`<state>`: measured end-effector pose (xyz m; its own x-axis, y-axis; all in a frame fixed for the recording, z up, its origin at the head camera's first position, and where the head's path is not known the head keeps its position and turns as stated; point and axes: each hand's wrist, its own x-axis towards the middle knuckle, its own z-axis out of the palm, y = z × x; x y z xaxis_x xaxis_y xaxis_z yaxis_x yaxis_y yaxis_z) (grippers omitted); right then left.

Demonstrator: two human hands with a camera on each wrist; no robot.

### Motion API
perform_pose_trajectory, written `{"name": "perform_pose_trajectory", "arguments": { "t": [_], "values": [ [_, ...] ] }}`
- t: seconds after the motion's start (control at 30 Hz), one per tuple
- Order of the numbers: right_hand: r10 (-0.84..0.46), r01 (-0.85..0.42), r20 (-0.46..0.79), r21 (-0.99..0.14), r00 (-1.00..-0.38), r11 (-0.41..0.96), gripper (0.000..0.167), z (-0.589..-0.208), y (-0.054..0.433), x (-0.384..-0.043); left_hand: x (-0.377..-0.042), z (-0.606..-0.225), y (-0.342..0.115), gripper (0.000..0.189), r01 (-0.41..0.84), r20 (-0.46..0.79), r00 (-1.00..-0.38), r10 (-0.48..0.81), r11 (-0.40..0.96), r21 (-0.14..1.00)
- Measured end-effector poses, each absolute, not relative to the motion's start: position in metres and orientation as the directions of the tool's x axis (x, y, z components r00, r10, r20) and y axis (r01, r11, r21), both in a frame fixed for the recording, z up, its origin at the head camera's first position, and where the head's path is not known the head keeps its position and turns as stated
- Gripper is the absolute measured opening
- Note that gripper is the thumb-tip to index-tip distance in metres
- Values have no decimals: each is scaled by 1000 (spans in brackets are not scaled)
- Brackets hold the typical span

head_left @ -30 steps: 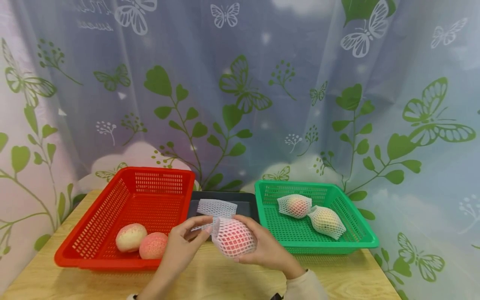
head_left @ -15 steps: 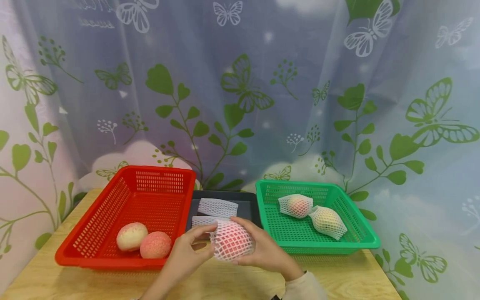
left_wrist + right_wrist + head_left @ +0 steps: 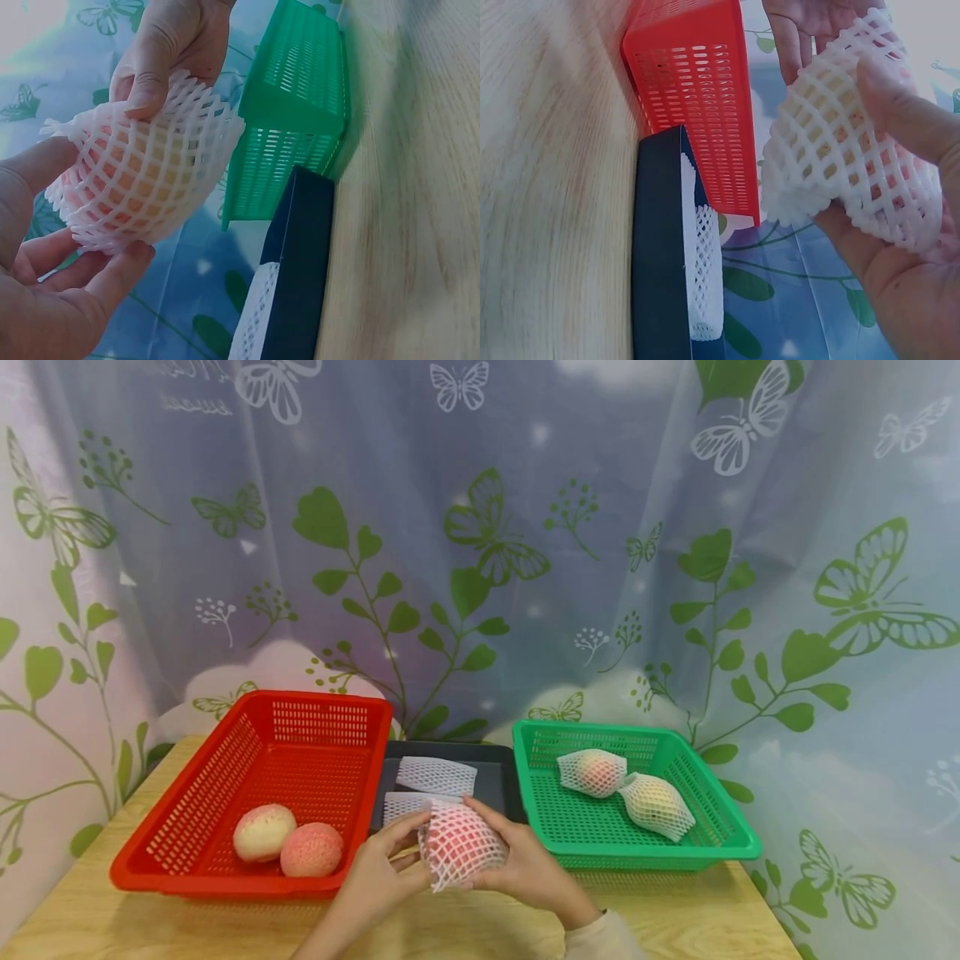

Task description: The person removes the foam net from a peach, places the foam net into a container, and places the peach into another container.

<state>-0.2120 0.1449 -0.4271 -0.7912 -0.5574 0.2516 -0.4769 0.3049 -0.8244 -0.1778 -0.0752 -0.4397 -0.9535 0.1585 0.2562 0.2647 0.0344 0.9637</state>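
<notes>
A pink and pale yellow peach [image 3: 467, 845] sits inside a white foam fruit net [image 3: 142, 176], held up over the table's near side. My right hand [image 3: 531, 867] grips the netted peach from the right, thumb on one side and fingers on the other. At the net's left end, my left hand [image 3: 381, 867] holds the sleeve's edge between thumb and fingers, as the left wrist view shows. The net covers the peach all round, with fruit showing through the mesh. Two bare peaches [image 3: 311, 850] lie in the red basket [image 3: 247, 887], left of my hands.
A green basket [image 3: 645, 862] at the right holds two netted peaches [image 3: 654, 804]. Between the baskets, behind my hands, stands a dark tray [image 3: 495, 777] with flat foam nets [image 3: 435, 774]. A wooden table [image 3: 442, 935] carries everything; a printed curtain [image 3: 480, 568] hangs behind.
My left fingers have moved onto the net's left end, which has been drawn further over the peach. The netted peach has turned slightly. Baskets and tray stay in place.
</notes>
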Motion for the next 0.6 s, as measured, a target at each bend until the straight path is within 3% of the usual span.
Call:
{"name": "perform_pose_trajectory", "arguments": {
  "t": [0.37,0.6],
  "values": [
    [-491,-421,240,-857,-837,298,81,-431,143,-212,-180,-444,-77,72,243,243,-953,180,-26,970],
    [-474,-409,282,-893,-834,186,66,-437,144,-215,-179,-443,-81,71,190,200,-965,170,-76,979]
  ]
}}
